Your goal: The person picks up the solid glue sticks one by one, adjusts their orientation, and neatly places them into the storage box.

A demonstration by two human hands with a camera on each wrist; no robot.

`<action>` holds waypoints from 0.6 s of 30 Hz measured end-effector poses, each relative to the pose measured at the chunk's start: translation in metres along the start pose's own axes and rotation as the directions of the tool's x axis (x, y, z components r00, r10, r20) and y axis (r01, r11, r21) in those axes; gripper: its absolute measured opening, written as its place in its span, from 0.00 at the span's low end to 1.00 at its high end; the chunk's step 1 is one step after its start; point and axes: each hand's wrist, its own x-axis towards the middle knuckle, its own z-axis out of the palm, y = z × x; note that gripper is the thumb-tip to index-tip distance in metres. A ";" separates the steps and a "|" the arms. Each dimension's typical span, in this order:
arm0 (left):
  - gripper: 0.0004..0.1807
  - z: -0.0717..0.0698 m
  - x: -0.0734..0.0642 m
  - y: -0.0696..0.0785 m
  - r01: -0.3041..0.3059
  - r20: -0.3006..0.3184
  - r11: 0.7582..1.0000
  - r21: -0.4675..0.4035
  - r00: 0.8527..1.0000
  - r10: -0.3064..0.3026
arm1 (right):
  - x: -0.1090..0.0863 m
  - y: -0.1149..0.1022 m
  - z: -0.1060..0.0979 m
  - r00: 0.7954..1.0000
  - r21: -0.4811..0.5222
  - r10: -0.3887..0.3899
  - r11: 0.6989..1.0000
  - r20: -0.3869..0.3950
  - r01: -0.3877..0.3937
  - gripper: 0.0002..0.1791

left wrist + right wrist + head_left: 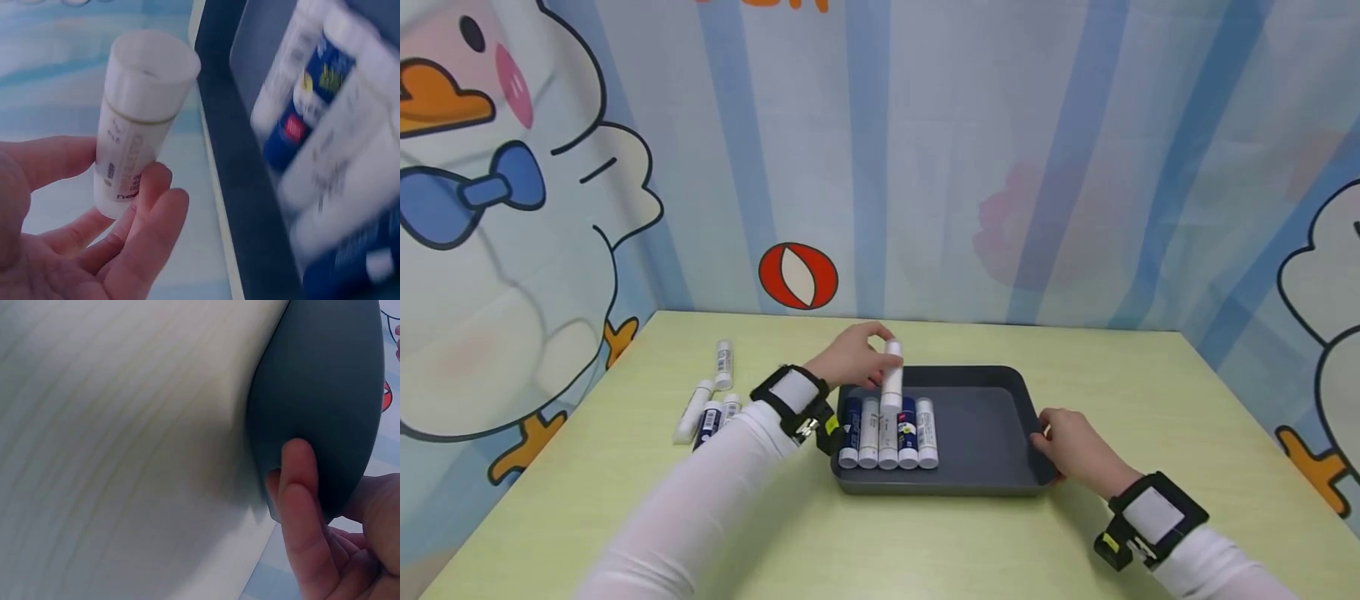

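My left hand (853, 357) pinches a white glue stick (892, 375) between thumb and fingers, over the left part of a dark grey tray (988, 429). In the left wrist view this glue stick (140, 119) shows a thin gold line and small print. Below it, several glue sticks lie side by side in the tray, among them a dark blue one (851, 427) at the left end and a white one (927, 429) at the right end. My right hand (1075, 450) grips the tray's right side, fingers against the outer wall (319, 381) in the right wrist view.
Left of the tray, several more glue sticks rest on the pale yellow table (925, 550): a white one (723, 367) farther back, another white one (692, 412) and a dark blue one (708, 423). A printed curtain (925, 167) hangs behind the table.
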 end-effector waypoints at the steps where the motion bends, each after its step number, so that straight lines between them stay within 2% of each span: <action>1: 0.22 0.008 0.001 0.004 -0.008 0.023 1.000 -0.001 1.000 0.008 | 0.000 0.000 0.000 1.000 -0.002 -0.002 1.000 -0.004 0.002 0.05; 4: 0.21 0.030 0.004 0.013 -0.025 0.074 0.999 0.038 0.997 0.022 | 0.000 -0.002 -0.002 1.000 -0.011 -0.011 1.000 -0.011 0.011 0.05; 6: 0.20 0.044 0.008 0.018 -0.035 0.085 0.995 0.091 0.996 0.028 | 0.000 -0.002 -0.002 1.000 -0.017 -0.017 1.000 -0.014 0.017 0.06; 8: 0.18 0.058 0.013 0.024 -0.045 0.077 0.985 0.166 0.997 0.032 | 0.000 -0.002 -0.002 1.000 -0.019 -0.017 1.000 -0.015 0.017 0.06; 11: 0.15 0.079 0.019 0.034 -0.056 0.031 0.951 0.304 0.998 0.049 | 0.000 -0.001 -0.002 1.000 -0.013 -0.015 1.000 -0.015 0.015 0.06; 14: 0.16 0.097 0.022 0.042 -0.054 -0.008 0.879 0.473 0.998 0.066 | -0.001 0.000 -0.001 1.000 -0.009 -0.014 1.000 -0.012 0.014 0.05; 16: 0.18 0.108 0.025 0.044 -0.044 -0.009 0.827 0.560 0.998 0.059 | -0.001 0.000 -0.001 1.000 -0.005 -0.010 1.000 -0.011 0.010 0.06; 18: 0.15 0.116 0.028 0.044 -0.043 -0.002 0.769 0.638 0.998 0.057 | -0.001 -0.001 -0.001 1.000 -0.006 -0.008 1.000 -0.013 0.008 0.06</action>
